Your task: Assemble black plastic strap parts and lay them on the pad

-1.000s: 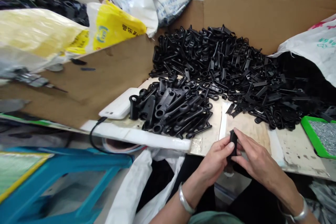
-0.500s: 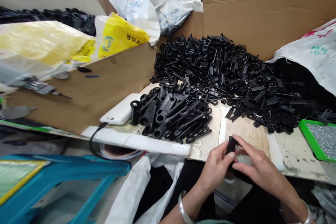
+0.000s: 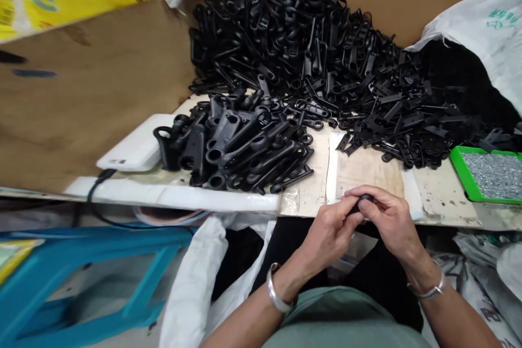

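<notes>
Both hands meet at the front edge of the table around one small black plastic part (image 3: 362, 201). My left hand (image 3: 332, 228) pinches it from the left, and my right hand (image 3: 387, 217) grips it from the right with the thumb on top. Fingers cover most of the part, so its full shape is hidden. Left of the hands lies a pile of black plastic handle-like pieces with ring ends (image 3: 244, 144). Behind is a larger heap of similar black parts (image 3: 285, 43), with flat black strips (image 3: 395, 109) at its right side.
A green tray (image 3: 460, 174) of small metal pins or screws stands at the right. A white power bank-like box (image 3: 132, 147) with a black cable sits at the left. Cardboard walls (image 3: 101, 87) border the table (image 3: 442, 196). A blue stool (image 3: 101, 244) stands lower left.
The view has turned down and moved closer to the table. The black part was upright between my fingers and is now tilted over, with my right hand closed around it.
</notes>
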Available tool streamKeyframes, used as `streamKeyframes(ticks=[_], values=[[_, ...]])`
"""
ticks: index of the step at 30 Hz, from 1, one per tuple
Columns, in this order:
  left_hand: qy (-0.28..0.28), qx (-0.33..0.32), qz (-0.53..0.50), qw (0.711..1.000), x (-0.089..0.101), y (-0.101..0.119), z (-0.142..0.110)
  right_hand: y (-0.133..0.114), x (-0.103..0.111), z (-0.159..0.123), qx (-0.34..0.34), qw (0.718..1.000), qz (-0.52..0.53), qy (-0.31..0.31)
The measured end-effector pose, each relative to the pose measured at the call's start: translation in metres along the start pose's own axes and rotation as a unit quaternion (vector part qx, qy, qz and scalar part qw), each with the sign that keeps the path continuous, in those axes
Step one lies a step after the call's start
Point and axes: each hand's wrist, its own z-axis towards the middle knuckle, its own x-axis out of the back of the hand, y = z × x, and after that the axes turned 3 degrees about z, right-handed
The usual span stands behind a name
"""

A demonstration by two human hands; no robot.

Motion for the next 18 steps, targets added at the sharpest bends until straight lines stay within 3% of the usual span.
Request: streamKeyframes(ticks=[6,12,15,18], values=[[-0.002,-0.005,0.056,0.998,-0.001,-0.008,0.004,0.023,-0.002,0.004,0.006,0.999,0.031,0.022],[-0.033,-0.014,0.065,0.997,0.007,-0.002,0.012,0.022,0.004,0.007,0.031,0.999,0.01,0.042],[-0.034,0.007,0.057,0.998,0.013,-0.001,0.017,0.016,0.01,0.01,0.043,0.997,-0.043,0.048],[0.011,0.013,0.039,0.999,0.021,0.0,0.02,0.01,0.016,0.01,0.052,0.99,-0.118,0.06]])
